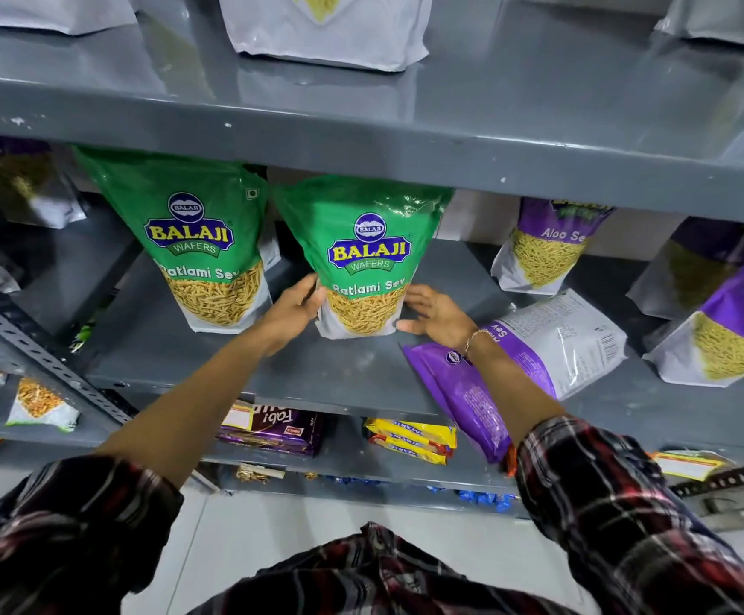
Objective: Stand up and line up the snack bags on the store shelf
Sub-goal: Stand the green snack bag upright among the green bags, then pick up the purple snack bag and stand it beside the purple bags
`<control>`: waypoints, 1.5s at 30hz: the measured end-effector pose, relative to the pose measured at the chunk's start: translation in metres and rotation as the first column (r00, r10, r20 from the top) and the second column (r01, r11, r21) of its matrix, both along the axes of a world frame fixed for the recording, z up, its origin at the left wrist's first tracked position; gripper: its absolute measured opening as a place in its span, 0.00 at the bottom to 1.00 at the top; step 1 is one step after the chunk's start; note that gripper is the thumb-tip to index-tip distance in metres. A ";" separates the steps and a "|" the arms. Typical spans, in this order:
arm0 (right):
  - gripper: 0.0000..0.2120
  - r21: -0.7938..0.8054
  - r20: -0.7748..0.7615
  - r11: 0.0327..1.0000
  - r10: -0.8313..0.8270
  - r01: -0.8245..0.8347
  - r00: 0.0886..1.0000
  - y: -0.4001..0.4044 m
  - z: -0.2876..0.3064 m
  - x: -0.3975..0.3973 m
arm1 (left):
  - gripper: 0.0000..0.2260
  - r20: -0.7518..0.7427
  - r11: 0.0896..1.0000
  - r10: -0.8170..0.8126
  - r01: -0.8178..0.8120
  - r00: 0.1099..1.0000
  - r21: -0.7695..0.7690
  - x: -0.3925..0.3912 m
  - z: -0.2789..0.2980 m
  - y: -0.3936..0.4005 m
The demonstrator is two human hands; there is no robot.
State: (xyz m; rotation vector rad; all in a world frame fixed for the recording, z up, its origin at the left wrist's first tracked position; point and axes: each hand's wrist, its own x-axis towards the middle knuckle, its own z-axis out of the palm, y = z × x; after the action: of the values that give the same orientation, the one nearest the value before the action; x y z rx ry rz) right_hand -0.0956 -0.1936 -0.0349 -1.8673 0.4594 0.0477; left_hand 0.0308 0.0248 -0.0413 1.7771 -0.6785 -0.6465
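Observation:
A green Ratlami Sev bag stands upright on the grey middle shelf. My left hand presses its lower left side and my right hand its lower right side, fingers spread. A second green Ratlami Sev bag stands upright just to its left. To the right, a purple Aloo Sev bag lies flat, partly over the shelf's front edge. Two more purple Aloo Sev bags stand further right, one at the back and one at the front.
The grey upper shelf overhangs the bag tops and carries white bags. A perforated steel upright runs at the left. The lower shelf holds biscuit packs and yellow packs. Small snack bags sit far left.

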 end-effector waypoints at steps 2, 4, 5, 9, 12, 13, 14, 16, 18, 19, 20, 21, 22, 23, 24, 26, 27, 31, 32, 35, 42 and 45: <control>0.27 0.012 0.033 0.998 -0.069 0.068 0.997 0.004 -0.003 -0.001 | 0.16 -0.025 1.000 -0.004 0.004 1.000 -0.010 0.001 0.000 -0.006; 0.23 -0.035 0.061 0.991 -0.129 0.131 0.990 0.006 -0.007 -0.003 | 0.15 -0.043 1.000 -0.004 0.003 0.999 -0.024 0.002 0.000 -0.011; 0.23 -0.060 0.065 0.987 -0.143 0.147 0.988 0.007 -0.009 -0.003 | 0.14 -0.049 1.000 -0.001 0.000 0.999 -0.027 0.003 -0.002 -0.013; 0.23 -0.156 0.055 0.976 -0.148 0.154 0.988 0.011 -0.008 -0.007 | 0.12 -0.050 1.000 0.007 -0.008 0.999 -0.019 0.005 -0.006 -0.016; 0.23 -0.183 0.039 0.975 -0.121 0.126 0.992 0.013 -0.002 -0.009 | 0.15 -0.018 0.999 0.034 -0.034 0.999 0.011 0.002 -0.006 -0.017; 0.24 -0.195 0.021 0.976 -0.094 0.096 0.995 0.011 0.001 -0.010 | 0.16 0.017 0.995 0.090 -0.090 0.996 0.031 0.000 -0.007 -0.017; 0.24 -0.219 -0.002 0.974 -0.058 0.056 0.998 0.006 0.005 -0.012 | 0.16 0.058 0.981 0.189 -0.191 0.980 0.029 -0.005 -0.007 -0.018; 0.25 -0.271 -0.034 0.962 -0.005 -0.004 0.999 -0.011 0.018 -0.021 | 0.14 0.089 0.871 0.492 -0.490 0.866 -0.046 -0.023 -0.012 -0.016; 0.22 -0.379 -0.055 0.925 0.003 -0.024 0.998 -0.041 0.031 -0.034 | 0.11 0.015 0.757 0.651 -0.647 0.759 -0.091 -0.059 -0.005 -0.018; 0.20 -0.505 -0.095 0.862 0.003 -0.051 0.995 -0.057 0.037 -0.043 | 0.11 -0.043 0.782 0.614 -0.615 0.788 -0.098 -0.081 0.002 -0.023; 0.18 -0.638 -0.147 0.765 -0.012 -0.086 0.989 -0.075 0.041 -0.051 | 0.10 -0.118 0.842 0.517 -0.529 0.848 -0.110 -0.105 0.013 -0.030; 0.17 -0.739 -0.212 0.661 -0.047 -0.129 0.976 -0.092 0.046 -0.059 | 0.09 -0.202 0.904 0.377 -0.406 0.904 -0.131 -0.128 0.024 -0.039; 0.17 -0.793 -0.284 0.582 -0.092 -0.180 0.954 -0.105 0.050 -0.066 | 0.09 -0.266 0.950 0.232 -0.277 0.936 -0.146 -0.149 0.038 -0.050; 0.18 -0.804 -0.356 0.545 -0.123 -0.237 0.926 -0.116 0.054 -0.072 | 0.09 -0.308 0.976 0.094 -0.148 0.947 -0.157 -0.167 0.048 -0.061; 0.20 -0.795 -0.408 0.540 -0.139 -0.276 0.903 -0.125 0.055 -0.077 | 0.09 -0.349 0.988 -0.029 -0.026 0.937 -0.153 -0.185 0.059 -0.072; 0.23 -0.782 -0.467 0.524 -0.133 -0.338 0.874 -0.135 0.056 -0.087 | 0.11 -0.462 0.976 -0.216 0.190 0.860 -0.103 -0.217 0.065 -0.092; 0.24 -0.809 -0.472 0.458 -0.132 -0.369 0.872 -0.135 0.061 -0.091 | 0.12 -0.521 0.955 -0.281 0.289 0.806 -0.067 -0.233 0.062 -0.101; 0.29 -0.748 -0.576 0.467 -0.103 -0.472 0.811 -0.163 0.047 -0.100 | 0.14 -0.699 0.901 -0.276 0.431 0.660 0.052 -0.288 0.028 -0.130; 0.34 -0.731 -0.547 0.536 -0.091 -0.423 0.832 -0.203 0.013 -0.097 | 0.17 -0.752 0.930 -0.213 0.366 0.624 0.041 -0.295 0.019 -0.138; 0.41 -0.563 -0.578 0.722 0.004 -0.402 0.816 -0.280 -0.053 -0.107 | 0.18 -0.832 0.999 0.027 -0.052 0.555 -0.002 -0.303 0.001 -0.162; 0.16 -0.337 -0.275 0.887 0.227 -0.315 0.934 -0.190 0.057 -0.157 | 0.17 -0.716 0.838 0.391 -0.546 0.579 0.016 -0.308 0.004 -0.197; 0.13 -0.181 -0.128 0.961 0.190 -0.211 0.974 -0.199 0.051 -0.174 | 0.09 -0.537 0.777 0.468 -0.616 0.702 -0.128 -0.294 0.012 -0.195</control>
State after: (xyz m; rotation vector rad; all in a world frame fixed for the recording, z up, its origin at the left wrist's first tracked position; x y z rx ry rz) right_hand -0.2696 -0.3923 0.0158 -2.1059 0.3575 0.2507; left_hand -0.2636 -0.1706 -0.0294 1.3469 0.1171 -0.4973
